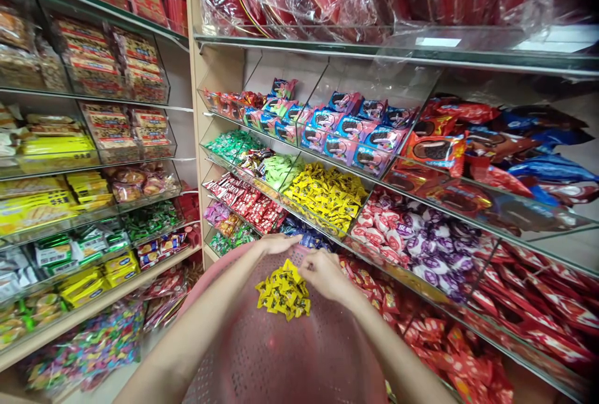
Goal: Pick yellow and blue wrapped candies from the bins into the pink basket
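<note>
A pink perforated plastic basket [234, 348] fills the lower middle of the view, below the shelves. Inside it lies a small heap of yellow-wrapped candies [283, 295]. My left hand [279, 243] is at the basket's far rim, back upward, closed over the edge; some of its fingers are hidden. Just right of the heap, my right hand [322, 272] has its fingertips pinched together at the upper edge of the candies. Whatever those fingers hold is too small to make out. Both forearms reach across the basket.
Ahead, a bin of matching yellow candies [325, 195] sits beside red and purple sweets [421, 242]. Blue-pink packaged cookies [350, 129] occupy the tier above. Glass shelf edges run close beyond my hands. Packaged snacks [88, 55] line the left shelves, over a bag of colourful candies [88, 341].
</note>
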Motion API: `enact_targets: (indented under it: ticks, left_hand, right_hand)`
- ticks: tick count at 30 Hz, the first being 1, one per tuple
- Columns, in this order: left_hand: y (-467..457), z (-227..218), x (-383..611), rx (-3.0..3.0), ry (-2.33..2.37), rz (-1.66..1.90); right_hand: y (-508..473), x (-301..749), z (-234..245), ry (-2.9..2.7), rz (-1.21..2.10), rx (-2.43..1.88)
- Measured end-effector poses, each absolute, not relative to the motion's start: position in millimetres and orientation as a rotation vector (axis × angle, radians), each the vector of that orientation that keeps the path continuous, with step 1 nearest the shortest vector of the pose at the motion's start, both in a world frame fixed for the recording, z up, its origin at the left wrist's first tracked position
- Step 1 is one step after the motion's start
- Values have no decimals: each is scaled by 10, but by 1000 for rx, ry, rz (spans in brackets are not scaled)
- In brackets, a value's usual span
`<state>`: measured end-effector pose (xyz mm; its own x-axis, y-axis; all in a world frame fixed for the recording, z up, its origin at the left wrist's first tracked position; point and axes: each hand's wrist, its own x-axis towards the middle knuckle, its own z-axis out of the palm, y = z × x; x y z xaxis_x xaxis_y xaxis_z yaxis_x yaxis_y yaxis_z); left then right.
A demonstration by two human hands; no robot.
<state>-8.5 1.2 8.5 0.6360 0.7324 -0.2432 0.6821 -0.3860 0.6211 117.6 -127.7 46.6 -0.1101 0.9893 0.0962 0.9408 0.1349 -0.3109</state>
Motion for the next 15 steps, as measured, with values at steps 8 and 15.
enact_targets:
  ticks: [8,15]
  left_hand:
    - [12,82,-61,2139,1190,54]
    - [20,87,-61,2139,1165,61]
  right_hand:
    - [-969,840,-373,-1994,300,-2070]
    - [-912,703,-523,-1965,233,-2130]
